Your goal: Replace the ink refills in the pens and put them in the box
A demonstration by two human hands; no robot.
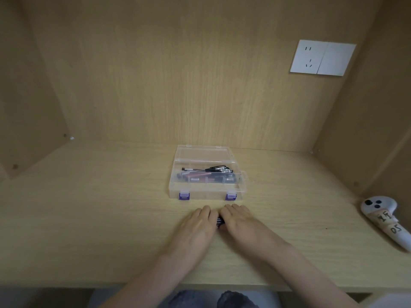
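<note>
Left hand (198, 225) and right hand (238, 221) grip one pen (219, 221), apparently lying nine-to-three, box (206, 195) at twelve o'clock.

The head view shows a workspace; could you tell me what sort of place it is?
Probably a built-in study desk alcove: wood-grain panels enclose the desk behind and at both sides, and a white wall socket is set into the rear one.
</note>
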